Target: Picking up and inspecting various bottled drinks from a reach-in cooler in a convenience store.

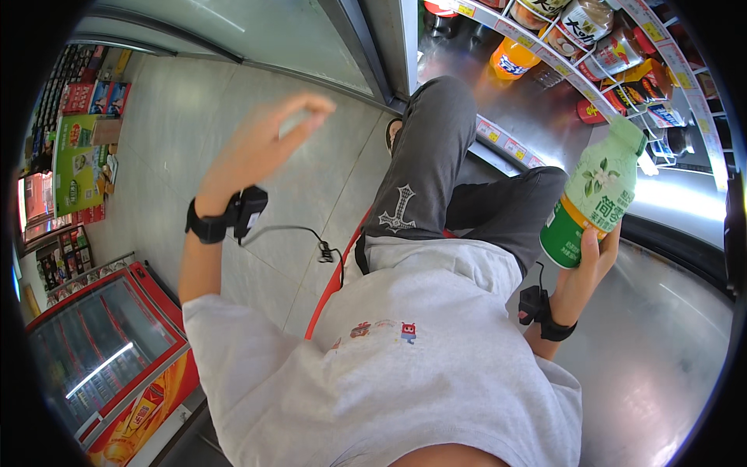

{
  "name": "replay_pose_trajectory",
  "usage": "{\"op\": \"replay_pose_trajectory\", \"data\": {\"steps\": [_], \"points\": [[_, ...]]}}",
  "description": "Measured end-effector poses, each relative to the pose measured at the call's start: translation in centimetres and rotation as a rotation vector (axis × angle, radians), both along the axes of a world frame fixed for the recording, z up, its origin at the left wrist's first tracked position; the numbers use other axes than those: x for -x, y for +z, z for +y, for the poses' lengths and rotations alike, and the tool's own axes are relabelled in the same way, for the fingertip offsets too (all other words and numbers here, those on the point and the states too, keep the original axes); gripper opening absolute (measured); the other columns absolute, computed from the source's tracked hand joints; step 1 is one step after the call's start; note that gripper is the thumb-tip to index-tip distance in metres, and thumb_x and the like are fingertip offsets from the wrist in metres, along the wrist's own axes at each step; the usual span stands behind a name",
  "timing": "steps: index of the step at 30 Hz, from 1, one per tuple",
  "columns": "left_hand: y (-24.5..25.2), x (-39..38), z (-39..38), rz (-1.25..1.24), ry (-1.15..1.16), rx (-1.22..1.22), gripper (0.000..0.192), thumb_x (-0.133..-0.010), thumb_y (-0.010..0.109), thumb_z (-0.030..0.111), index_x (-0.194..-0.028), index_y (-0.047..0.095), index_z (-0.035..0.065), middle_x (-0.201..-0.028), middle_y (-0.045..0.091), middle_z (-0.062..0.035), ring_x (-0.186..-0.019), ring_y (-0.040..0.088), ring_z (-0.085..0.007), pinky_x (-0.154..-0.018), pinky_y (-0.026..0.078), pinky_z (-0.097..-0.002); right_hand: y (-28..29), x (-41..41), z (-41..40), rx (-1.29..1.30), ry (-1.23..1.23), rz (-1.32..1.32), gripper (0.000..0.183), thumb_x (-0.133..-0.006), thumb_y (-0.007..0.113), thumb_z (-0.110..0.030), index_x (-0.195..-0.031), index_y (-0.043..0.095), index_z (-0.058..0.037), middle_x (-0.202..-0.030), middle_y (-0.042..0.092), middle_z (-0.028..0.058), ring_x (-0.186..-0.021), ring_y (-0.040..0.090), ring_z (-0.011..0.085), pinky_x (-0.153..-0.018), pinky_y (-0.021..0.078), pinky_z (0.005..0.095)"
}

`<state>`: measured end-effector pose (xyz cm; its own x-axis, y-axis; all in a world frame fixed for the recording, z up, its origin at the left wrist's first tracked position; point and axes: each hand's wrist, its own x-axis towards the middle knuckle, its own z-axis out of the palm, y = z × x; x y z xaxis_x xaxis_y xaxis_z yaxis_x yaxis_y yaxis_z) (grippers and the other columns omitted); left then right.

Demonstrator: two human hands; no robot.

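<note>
My right hand [598, 254] is wrapped around the lower part of a green plastic drink bottle [595, 192] with a pale green capped top, tilted to the right. The bottle is just in front of the wire shelf rack [569, 73] of a refrigerated display case. On the other side, my left hand [271, 137] is raised over the tiled floor, blurred, with thumb and fingers apart and nothing between them. Each wrist wears a black strap with a small device and a cable.
Orange soda [510, 58] and other drink bottles stand in the case at upper right. A glass door [280, 35] with a grey frame spans the top. A red chest freezer [111, 344] stands at lower left, and boxed goods [87, 152] at far left. My bent knees [437, 128] are near the case.
</note>
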<state>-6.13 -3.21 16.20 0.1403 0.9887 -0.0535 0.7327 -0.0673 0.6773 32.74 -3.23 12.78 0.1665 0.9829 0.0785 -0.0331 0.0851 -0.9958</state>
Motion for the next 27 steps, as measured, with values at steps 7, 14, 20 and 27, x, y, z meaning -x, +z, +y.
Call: {"op": "replay_pose_trajectory", "data": {"steps": [7,14,20,27], "points": [[1.4,-8.8,2.6,-0.365,-0.144,-0.322,0.02,-0.09,0.052,0.011,-0.105,0.061,0.0018,-0.09,0.066,-0.0075,-0.087,0.061,-0.0145,-0.08,0.045,-0.0263,1.8,3.7,-0.3,-0.037,0.163,0.001,0.065,-0.074,0.07,-0.015,-0.128,0.04,0.0044,-0.112,0.055,0.0102,-0.102,0.053,0.0158,-0.09,0.0394,0.0277],[-0.3,-13.5,-0.4,-0.83,-0.184,-0.16,0.029,-0.093,0.048,0.014,-0.119,0.051,0.0017,-0.103,0.063,-0.0102,-0.098,0.059,-0.0156,-0.086,0.044,-0.0283,2.1,6.1,-2.6,-0.09,0.284,0.098,0.075,-0.072,0.073,-0.01,-0.133,0.032,0.0046,-0.117,0.053,0.012,-0.104,0.055,0.0174,-0.089,0.0439,0.0294],[-0.8,-15.3,-3.3,-1.05,-0.305,0.06,0.061,-0.091,0.051,0.013,-0.142,0.017,0.005,-0.125,0.048,-0.0136,-0.111,0.051,-0.0201,-0.091,0.042,-0.0312,1.3,7.1,-4.5,-0.194,0.274,-0.003,0.085,-0.066,0.079,-0.01,-0.134,0.031,0.0037,-0.117,0.054,0.0123,-0.104,0.055,0.0167,-0.088,0.0452,0.0293],[-3.5,-16.6,-4.6,-1.044,-0.168,0.028,0.077,-0.086,0.058,0.011,-0.144,0.008,0.0061,-0.133,0.039,-0.0134,-0.119,0.045,-0.021,-0.09,0.045,-0.0319,-0.3,6.7,-4.5,-0.279,0.241,-0.098,0.054,-0.085,0.055,-0.008,-0.134,0.036,0.0034,-0.105,0.055,0.0118,-0.084,0.052,0.0137,-0.077,0.0422,0.0244]]}}
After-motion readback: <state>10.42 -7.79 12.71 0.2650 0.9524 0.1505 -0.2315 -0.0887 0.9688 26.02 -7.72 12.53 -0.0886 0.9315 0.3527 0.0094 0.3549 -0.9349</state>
